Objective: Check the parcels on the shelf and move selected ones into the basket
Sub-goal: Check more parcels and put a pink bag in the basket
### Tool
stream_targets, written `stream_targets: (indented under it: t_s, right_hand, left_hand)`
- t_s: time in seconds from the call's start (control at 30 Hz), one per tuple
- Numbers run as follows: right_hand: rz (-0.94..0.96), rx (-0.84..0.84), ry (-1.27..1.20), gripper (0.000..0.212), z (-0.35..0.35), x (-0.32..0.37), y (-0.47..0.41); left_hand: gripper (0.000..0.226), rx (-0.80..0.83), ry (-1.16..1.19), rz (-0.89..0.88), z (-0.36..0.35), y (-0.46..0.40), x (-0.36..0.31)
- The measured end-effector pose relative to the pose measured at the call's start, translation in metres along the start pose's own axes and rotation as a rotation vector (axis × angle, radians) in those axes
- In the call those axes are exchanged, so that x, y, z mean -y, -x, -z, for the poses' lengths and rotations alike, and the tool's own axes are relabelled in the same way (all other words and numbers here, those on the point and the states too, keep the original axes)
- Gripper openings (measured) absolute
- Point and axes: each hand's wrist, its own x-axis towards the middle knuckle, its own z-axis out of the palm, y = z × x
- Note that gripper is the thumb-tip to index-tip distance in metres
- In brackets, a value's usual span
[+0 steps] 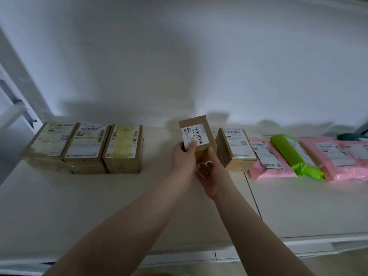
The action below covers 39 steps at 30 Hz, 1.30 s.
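At centre frame, a small cardboard box is held tilted above the shelf, label face turned toward the camera. It is gripped by the left hand, thumb and fingers curled round the lower left corner, over the edge of the white shipping label. The right hand is placed beneath and beside the lower right corner, palm up and fingers fairly straight, in support rather than in a closed grasp.

Handling, judged: the box is taken to be light, since it is lifted largely by one hand at a corner. Walls appear stiff and square; a firm pinch should be tolerated. Taped, label-covered faces may be slick, so opposite side faces or the underside are preferred as holds.

Noted elsewhere: three larger boxes stand touching in a row at left of frame; one more box stands just right of the held one, with pink mailers and a green mailer lying further right. These soft bags would sag if taken by an edge. No basket is in view.
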Motion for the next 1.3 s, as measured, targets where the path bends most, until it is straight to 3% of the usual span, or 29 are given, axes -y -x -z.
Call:
stream_targets:
  t_s: [0.13, 0.3, 0.47, 0.63, 0.83, 1.0, 1.1, 1.17, 1.27, 1.3]
  right_hand:
    - [0.070, 0.136, -0.004, 0.030, -0.018, -0.004, 0.014]
    - [0.207, 0.222, 0.119, 0.018, -0.015, 0.020, 0.045]
    - [0.309, 0.296, 0.299, 0.024, -0.008, 0.045, 0.077]
    - [0.370, 0.346, 0.373, 0.031, -0.005, 0.055, 0.088]
    - [0.412, 0.375, 0.442, 0.045, -0.004, 0.064, 0.094]
    - [0.420, 0.369, 0.492, 0.053, -0.004, 0.070, 0.100]
    - [0.405, 0.332, 0.437, 0.041, -0.006, 0.065, 0.098]
    - [0.390, 0.290, 0.363, 0.040, -0.007, 0.051, 0.092]
    - [0.265, 0.255, 0.260, 0.072, -0.014, 0.017, 0.081]
    - [0.223, 0.271, 0.238, 0.073, -0.019, 0.006, 0.077]
  left_hand:
    - [0.030, 0.033, 0.105, -0.022, 0.012, 0.016, -0.010]
    - [0.070, 0.092, 0.105, -0.039, 0.048, 0.018, -0.036]
    - [0.105, 0.308, -0.044, -0.083, 0.089, 0.031, -0.074]
    - [0.075, 0.475, -0.101, -0.103, 0.107, 0.058, -0.090]
    - [0.077, 0.499, -0.132, -0.157, 0.110, 0.074, -0.095]
    - [0.050, 0.525, -0.153, -0.176, 0.114, 0.081, -0.104]
    - [0.027, 0.449, -0.156, -0.105, 0.116, 0.079, -0.099]
    - [0.023, 0.328, -0.080, -0.009, 0.112, 0.078, -0.088]
    - [0.012, 0.195, 0.102, 0.126, 0.098, 0.084, -0.068]
    - [0.010, 0.183, 0.148, 0.159, 0.093, 0.087, -0.061]
